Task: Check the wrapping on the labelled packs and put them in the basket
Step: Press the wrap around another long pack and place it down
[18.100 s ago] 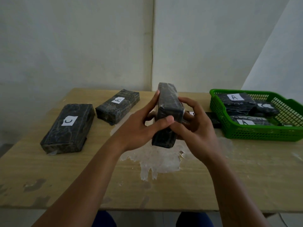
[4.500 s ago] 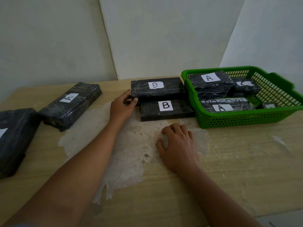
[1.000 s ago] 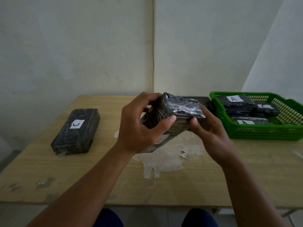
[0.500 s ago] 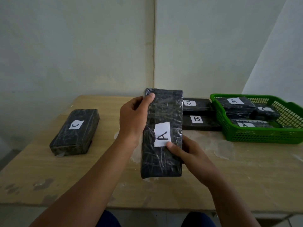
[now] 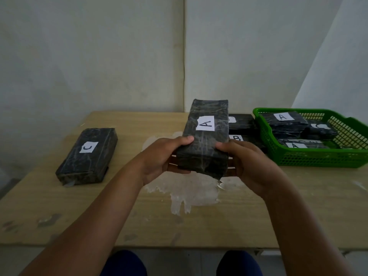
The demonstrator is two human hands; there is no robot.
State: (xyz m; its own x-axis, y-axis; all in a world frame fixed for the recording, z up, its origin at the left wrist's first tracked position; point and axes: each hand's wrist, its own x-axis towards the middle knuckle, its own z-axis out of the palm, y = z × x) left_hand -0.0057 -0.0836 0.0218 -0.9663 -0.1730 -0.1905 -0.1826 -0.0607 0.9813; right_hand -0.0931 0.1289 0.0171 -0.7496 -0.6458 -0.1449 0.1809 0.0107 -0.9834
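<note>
A black plastic-wrapped pack labelled A [image 5: 205, 136] is held above the table's middle, label side up, its far end pointing away from me. My left hand [image 5: 161, 158] grips its near left corner, thumb on top. My right hand [image 5: 245, 162] grips the near right corner the same way. The green basket [image 5: 318, 158] stands at the right and holds several wrapped packs, two of them labelled A [image 5: 282, 120]. Another pack labelled C [image 5: 87, 154] lies flat at the left. Two packs labelled B [image 5: 242, 132] lie beside the basket, partly hidden behind the held pack.
The wooden table [image 5: 239, 220] has a pale peeled patch [image 5: 189, 192] under my hands. White walls stand close behind it. The table's front edge is near my knees.
The pack labelled A has tipped from nearly upright to lying flatter, pointing away. Both hands have shifted to its near end, one at each corner.
</note>
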